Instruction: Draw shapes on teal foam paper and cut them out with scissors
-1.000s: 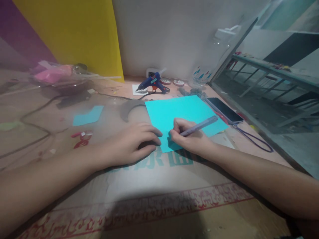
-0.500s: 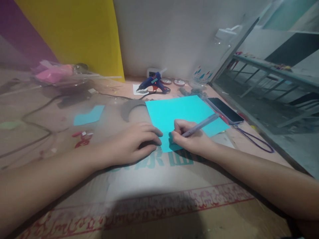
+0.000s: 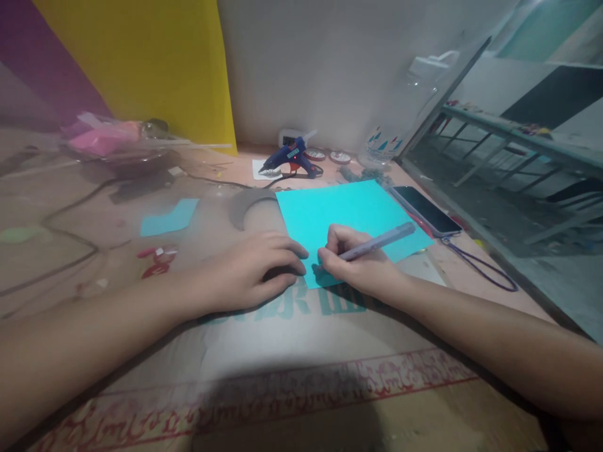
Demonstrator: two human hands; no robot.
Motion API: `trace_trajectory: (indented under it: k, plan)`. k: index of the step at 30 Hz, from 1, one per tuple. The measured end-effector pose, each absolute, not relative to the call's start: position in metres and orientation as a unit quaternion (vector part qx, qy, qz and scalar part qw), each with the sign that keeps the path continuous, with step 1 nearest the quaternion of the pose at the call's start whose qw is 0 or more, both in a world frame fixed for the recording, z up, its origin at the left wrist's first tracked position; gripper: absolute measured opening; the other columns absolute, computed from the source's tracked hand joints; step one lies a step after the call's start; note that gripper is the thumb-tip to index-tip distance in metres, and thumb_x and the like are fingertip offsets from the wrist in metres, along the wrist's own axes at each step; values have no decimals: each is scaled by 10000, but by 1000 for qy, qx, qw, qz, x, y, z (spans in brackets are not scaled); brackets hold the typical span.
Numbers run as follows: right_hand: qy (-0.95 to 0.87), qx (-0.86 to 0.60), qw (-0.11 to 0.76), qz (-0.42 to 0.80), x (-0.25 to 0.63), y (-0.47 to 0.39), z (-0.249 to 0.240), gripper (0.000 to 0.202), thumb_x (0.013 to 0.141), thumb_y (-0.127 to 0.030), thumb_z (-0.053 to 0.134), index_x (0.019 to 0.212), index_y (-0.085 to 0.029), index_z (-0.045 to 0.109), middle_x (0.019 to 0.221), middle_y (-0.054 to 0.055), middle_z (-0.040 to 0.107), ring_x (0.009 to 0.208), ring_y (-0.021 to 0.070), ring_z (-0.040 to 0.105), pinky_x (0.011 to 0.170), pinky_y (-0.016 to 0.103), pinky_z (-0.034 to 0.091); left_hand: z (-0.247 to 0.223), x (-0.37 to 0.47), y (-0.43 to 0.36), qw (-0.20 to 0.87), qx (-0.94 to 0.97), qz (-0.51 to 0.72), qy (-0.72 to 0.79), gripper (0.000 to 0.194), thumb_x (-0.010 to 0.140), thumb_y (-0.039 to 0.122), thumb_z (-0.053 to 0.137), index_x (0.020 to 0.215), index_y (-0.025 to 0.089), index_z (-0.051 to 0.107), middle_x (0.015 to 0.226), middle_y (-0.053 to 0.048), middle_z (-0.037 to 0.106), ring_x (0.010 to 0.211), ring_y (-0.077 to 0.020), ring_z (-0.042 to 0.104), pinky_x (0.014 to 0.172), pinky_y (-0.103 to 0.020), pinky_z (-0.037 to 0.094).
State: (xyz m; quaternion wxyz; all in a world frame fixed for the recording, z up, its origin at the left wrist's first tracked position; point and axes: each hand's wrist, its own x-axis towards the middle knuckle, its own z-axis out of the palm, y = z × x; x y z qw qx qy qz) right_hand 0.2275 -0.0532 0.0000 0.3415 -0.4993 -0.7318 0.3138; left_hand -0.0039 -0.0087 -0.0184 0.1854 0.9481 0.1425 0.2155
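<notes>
A bright turquoise sheet (image 3: 339, 210) lies flat on the table in the middle of the view. My right hand (image 3: 355, 260) is closed round a grey-purple pen (image 3: 381, 242), its tip down at the sheet's near left part. The pen's upper end leans to the right. My left hand (image 3: 264, 270) lies palm down with its fingers a little apart, the fingertips on the sheet's left edge. Nothing shows in it. Beyond it is a dark grey crescent piece (image 3: 245, 208), close to the sheet's far left corner.
A blue glue gun (image 3: 291, 156) rests behind the sheet, its cord running left. A phone (image 3: 426, 210) with a strap lies right, near the table edge. A clear bottle (image 3: 384, 147) stands behind. Blue scrap (image 3: 169, 218), red pieces (image 3: 156, 270) and a pink bundle (image 3: 101, 139) are left.
My right hand has shifted slightly left, and the pen's upper end has tilted lower. My left hand stays in the same place on the sheet's edge.
</notes>
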Motion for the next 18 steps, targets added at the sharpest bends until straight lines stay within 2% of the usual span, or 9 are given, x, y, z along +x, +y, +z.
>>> trace_trajectory:
  k: [18]
  plan:
    - [-746, -486, 334, 311, 227, -50, -5, 252, 811, -254, 558, 641, -245, 372, 552, -73, 391, 515, 94, 345, 499, 271, 237, -17, -5, -10, 185, 948, 216, 140, 214, 996, 233, 531, 1089, 182, 717, 1220, -100, 690, 1142, -235, 634, 1004, -396, 485]
